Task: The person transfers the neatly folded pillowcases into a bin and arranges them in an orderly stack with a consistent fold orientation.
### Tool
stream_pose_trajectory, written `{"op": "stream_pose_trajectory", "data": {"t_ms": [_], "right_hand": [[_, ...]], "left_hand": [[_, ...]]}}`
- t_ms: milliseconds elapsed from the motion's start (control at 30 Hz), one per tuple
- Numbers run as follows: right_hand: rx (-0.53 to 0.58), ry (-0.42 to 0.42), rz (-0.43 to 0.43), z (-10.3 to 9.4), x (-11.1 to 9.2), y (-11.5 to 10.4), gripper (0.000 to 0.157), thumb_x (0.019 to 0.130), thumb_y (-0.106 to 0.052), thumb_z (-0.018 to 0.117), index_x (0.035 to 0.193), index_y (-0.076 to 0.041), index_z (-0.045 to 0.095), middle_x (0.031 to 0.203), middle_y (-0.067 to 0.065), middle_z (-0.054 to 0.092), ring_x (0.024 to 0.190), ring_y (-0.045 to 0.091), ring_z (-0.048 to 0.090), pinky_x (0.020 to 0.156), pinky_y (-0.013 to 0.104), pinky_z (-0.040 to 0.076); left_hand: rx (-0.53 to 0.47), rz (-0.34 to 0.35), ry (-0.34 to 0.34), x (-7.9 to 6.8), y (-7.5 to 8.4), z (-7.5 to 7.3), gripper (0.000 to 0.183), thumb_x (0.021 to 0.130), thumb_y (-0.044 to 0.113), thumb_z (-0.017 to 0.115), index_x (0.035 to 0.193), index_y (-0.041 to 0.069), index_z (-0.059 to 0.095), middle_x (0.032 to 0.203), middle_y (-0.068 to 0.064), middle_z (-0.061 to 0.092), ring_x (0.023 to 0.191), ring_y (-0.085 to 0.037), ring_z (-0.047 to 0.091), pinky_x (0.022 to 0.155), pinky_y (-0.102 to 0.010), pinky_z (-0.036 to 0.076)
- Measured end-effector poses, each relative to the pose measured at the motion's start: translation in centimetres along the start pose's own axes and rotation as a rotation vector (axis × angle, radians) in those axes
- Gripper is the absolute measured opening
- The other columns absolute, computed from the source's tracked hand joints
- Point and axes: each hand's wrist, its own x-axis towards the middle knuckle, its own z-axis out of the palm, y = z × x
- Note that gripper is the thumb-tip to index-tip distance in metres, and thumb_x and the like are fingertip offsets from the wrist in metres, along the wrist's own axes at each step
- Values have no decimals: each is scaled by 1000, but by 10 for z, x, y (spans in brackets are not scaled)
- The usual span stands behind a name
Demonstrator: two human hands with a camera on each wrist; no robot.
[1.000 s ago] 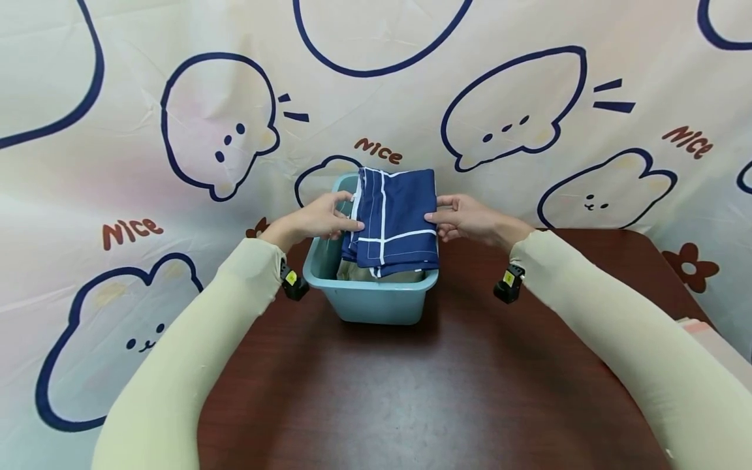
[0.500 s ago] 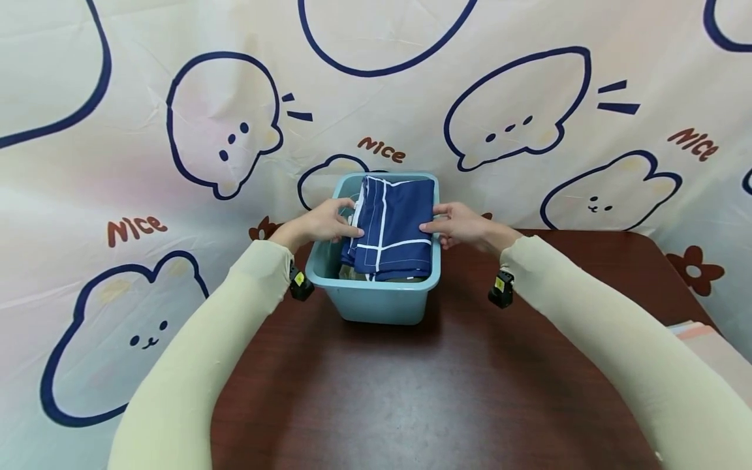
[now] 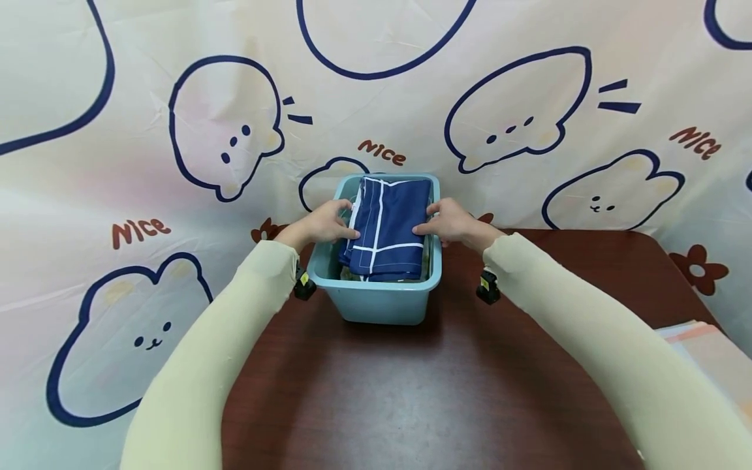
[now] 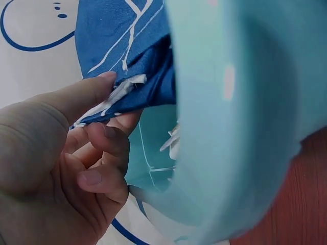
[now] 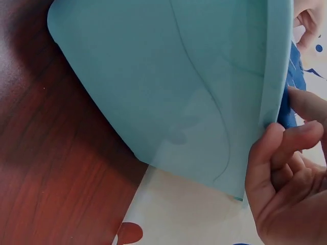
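A folded navy cloth with white lines [image 3: 393, 225] lies in a light blue plastic bin [image 3: 382, 303], over some olive-grey fabric at the bottom. At the cloth's left edge my left hand [image 3: 325, 222] pinches it; the left wrist view has the thumb on top and fingers beneath the edge [image 4: 120, 97]. My right hand [image 3: 449, 222] is at the opposite edge, its thumb on the cloth. In the right wrist view, some fingers of that hand [image 5: 291, 173] bend beside the bin's rim [image 5: 278, 56], and the rim hides most of the cloth.
The bin stands on a dark reddish-brown table [image 3: 399, 391], close to a cartoon-printed backdrop [image 3: 376, 111]. Pale striped fabric [image 3: 705, 352] lies at the table's right side, partly behind the right sleeve. Small whitish items [image 4: 173, 143] show inside the bin.
The cloth has come down from above the rim into the bin, both hands lowering with it. The right hand has shifted left, moving the cloth's right edge inward.
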Motion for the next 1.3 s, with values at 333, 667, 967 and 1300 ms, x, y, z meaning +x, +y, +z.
{"op": "stream_pose_trajectory", "data": {"t_ms": [333,667,967,1300], "right_hand": [[-51,29,23,0,-3,0,66,95,-28,72,148,2,46,99,12,66,50,12,51,51,23,45],[-82,53,5,3,-5,-7,58,96,-28,70,142,2,52,125,20,64,66,17,59,60,30,53],[-39,21,-31,5,-5,-7,44,102,-30,60,135,-1,58,119,20,73,48,10,45,50,24,44],[47,2,-61,5,-13,-5,36,104,-29,56,128,-4,62,119,18,74,57,11,48,56,27,44]], "left_hand": [[157,0,29,9,6,9,52,96,21,71,138,3,46,95,-15,71,78,-21,65,78,-37,53],[291,-92,96,4,12,11,53,94,31,72,138,11,50,116,-15,68,110,-33,62,104,-57,44],[393,-104,19,0,13,13,56,97,38,66,145,16,49,95,-11,72,84,-24,68,93,-50,43],[354,-70,38,-2,8,15,50,101,38,60,143,13,51,107,-11,75,84,-24,69,86,-47,45]]}}
